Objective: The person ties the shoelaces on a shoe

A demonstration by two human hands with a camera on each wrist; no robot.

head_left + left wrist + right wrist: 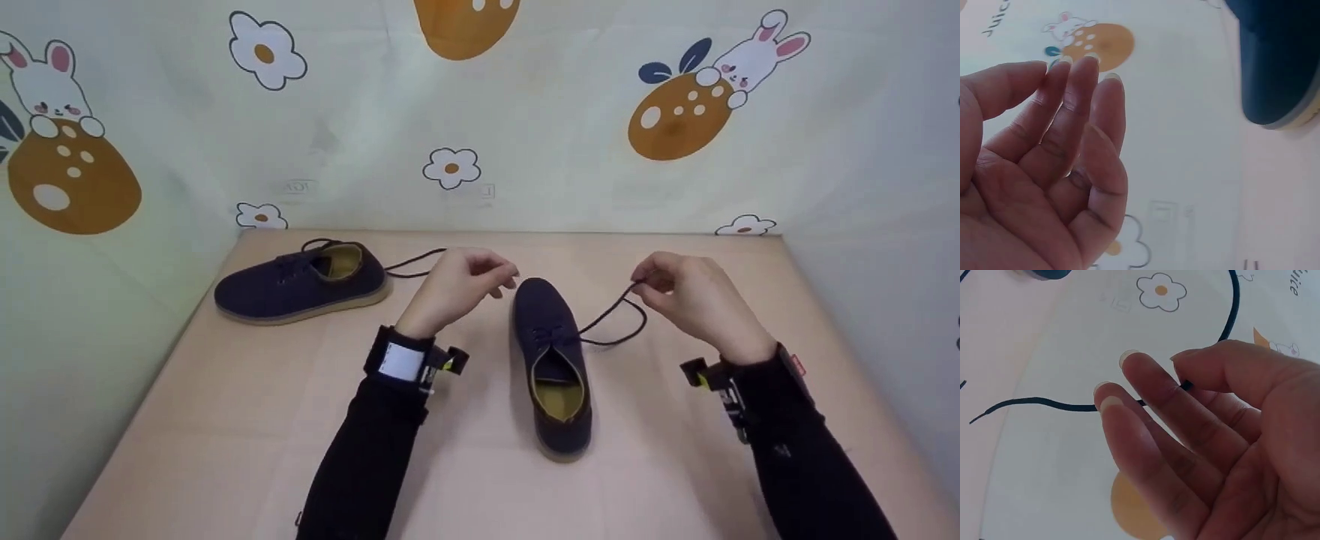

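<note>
A dark navy lace-up shoe [537,304] stands upright on the table, toe pointing away and tan lining showing. To its right, my right hand [694,296] pinches a dark shoelace [611,344] between thumb and index finger. Two strands of it run from the shoe's eyelets up toward the fingers. In the right wrist view a free end of the lace [1075,407] trails past the other fingertips. My left hand [461,289] hovers left of the shoe's toe, fingers loosely bent with nothing between them. The palm and spread fingertips show in the left wrist view.
A matching navy shoe [259,292] lies at the back left, toe to the left, its lace [411,275] trailing right behind my left hand. The pinkish table [247,442] meets a pale curtain [352,135] printed with rabbits and flowers behind and at both sides.
</note>
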